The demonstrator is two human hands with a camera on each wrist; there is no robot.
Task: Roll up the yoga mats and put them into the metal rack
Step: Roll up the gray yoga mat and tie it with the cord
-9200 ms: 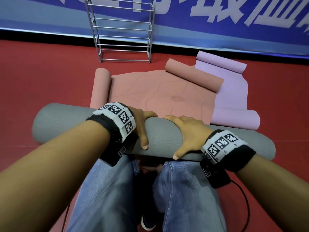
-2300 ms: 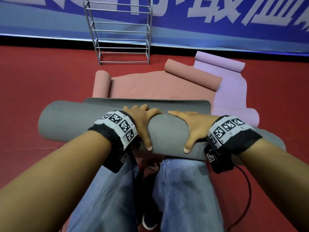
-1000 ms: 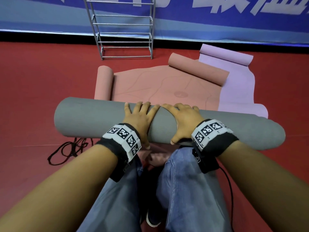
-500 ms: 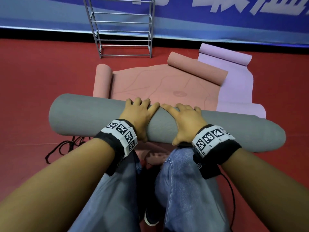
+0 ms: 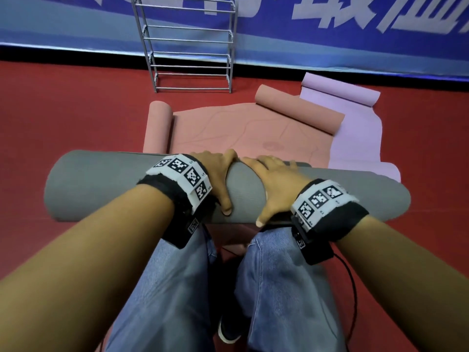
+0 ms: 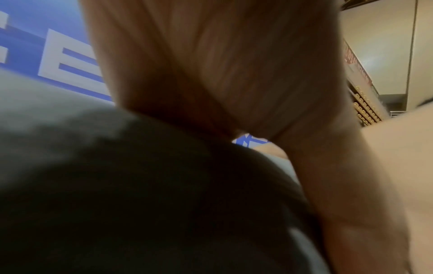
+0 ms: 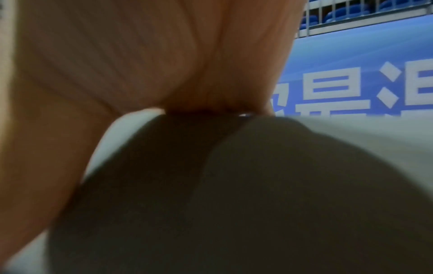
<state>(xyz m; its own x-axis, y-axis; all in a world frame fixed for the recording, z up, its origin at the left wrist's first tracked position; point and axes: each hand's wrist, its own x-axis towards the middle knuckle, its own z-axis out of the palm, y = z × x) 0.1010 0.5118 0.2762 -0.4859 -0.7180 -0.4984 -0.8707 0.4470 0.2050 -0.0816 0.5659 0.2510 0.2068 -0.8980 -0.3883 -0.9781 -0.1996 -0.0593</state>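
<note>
The red sports floor [image 5: 63,118] fills most of the head view, bounded at the far side by a blue banner with large white characters [image 5: 330,26] running along the wall. A thick grey foam yoga mat, rolled into a long cylinder [image 5: 101,186], lies across the floor in front of the person's knees, with a thin flat edge of it showing along its far side. Beyond it a salmon-pink yoga mat [image 5: 228,133] is spread flat, each of its two ends curled into a roll, one at the left and one at the far right. Just beside that, to the right, a lilac yoga mat [image 5: 360,133] lies open with both ends curled too, its near roll partly hidden behind the grey cylinder. A silver metal rack with horizontal rungs [image 5: 187,47] stands upright against the banner, well apart from the grey roll and holding no mat. The person's legs in blue jeans [image 5: 172,288] show below, with a black cable [image 5: 352,283] trailing on the floor at the right.

The left hand [image 5: 218,179] and right hand [image 5: 274,186] lie side by side on top of the grey roll near its middle, palms down, fingers stretched over the far curve and thumbs on the near side, pressing rather than clasping. Both wrists wear black bands with white coded marker tags [image 5: 185,176]. The wrist views are blurred, showing only palm against dark grey mat.
</note>
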